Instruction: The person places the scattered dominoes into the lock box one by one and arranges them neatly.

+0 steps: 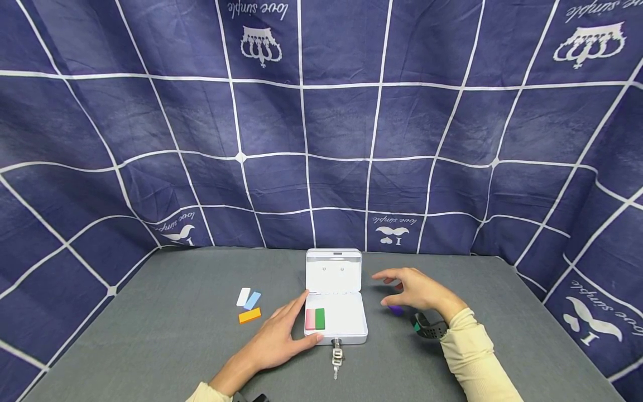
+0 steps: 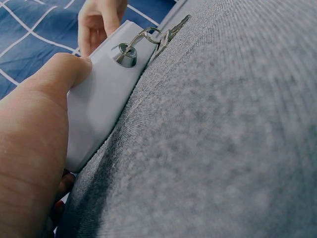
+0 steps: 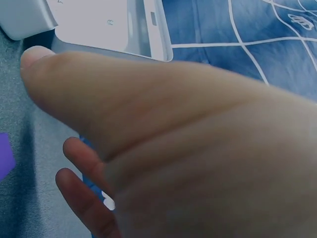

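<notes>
A white metal lock box (image 1: 346,321) lies with its lid (image 1: 334,272) raised at the back. Inside, at the left, a pink block (image 1: 311,319) and a green block (image 1: 320,319) sit side by side. My left hand (image 1: 275,341) rests along the box's left side, fingers extended, thumb on the front edge. Keys (image 1: 336,360) on a ring hang from the front lock (image 2: 126,54). To the right of the box, my right hand (image 1: 419,288) hovers with spread fingers above a purple block (image 1: 396,310), partly hidden by the hand. No contact with that block shows.
Left of my left hand lie a white block (image 1: 243,296), a blue block (image 1: 253,300) and an orange block (image 1: 249,316). A grey cloth covers the table (image 1: 201,273). Behind it hangs a blue curtain (image 1: 341,123) with white lines.
</notes>
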Demonstrator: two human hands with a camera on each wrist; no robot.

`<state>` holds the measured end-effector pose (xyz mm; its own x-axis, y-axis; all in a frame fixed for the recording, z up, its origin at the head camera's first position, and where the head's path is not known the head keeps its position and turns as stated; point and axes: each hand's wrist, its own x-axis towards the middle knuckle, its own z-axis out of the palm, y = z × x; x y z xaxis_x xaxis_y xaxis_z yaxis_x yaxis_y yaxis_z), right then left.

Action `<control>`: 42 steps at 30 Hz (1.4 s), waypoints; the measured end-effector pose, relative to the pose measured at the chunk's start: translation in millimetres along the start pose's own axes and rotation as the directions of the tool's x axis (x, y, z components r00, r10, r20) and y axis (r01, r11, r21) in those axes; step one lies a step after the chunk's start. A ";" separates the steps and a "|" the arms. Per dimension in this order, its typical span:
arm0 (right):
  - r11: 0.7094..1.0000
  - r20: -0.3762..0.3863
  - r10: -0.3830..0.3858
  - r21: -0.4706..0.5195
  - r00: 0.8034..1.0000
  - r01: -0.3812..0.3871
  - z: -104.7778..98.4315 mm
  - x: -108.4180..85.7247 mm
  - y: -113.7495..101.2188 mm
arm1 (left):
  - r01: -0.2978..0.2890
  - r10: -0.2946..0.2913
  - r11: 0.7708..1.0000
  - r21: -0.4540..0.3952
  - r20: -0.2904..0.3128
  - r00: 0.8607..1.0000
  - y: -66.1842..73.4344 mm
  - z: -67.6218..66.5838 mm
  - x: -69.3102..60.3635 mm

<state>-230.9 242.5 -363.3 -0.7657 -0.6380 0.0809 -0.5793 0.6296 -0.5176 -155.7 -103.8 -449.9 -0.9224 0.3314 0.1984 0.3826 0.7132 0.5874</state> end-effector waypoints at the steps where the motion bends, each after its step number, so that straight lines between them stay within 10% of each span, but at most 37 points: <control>1: 1.000 0.002 0.001 -0.003 1.000 -0.001 0.3 -0.1 0.7 | -0.001 0.001 1.000 0.001 -0.001 1.000 0.0 0.1 0.0; 42: 0.999 0.053 0.023 -0.050 0.998 -0.020 8.5 -2.0 13.3 | -0.002 0.002 1.000 0.006 0.001 1.000 0.5 0.3 0.4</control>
<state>-234.7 248.4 -377.5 -0.7628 -0.6463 0.0234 -0.5770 0.6638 -0.4759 -155.9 -103.2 -449.7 -0.9216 0.3333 0.1991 0.3847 0.7160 0.5825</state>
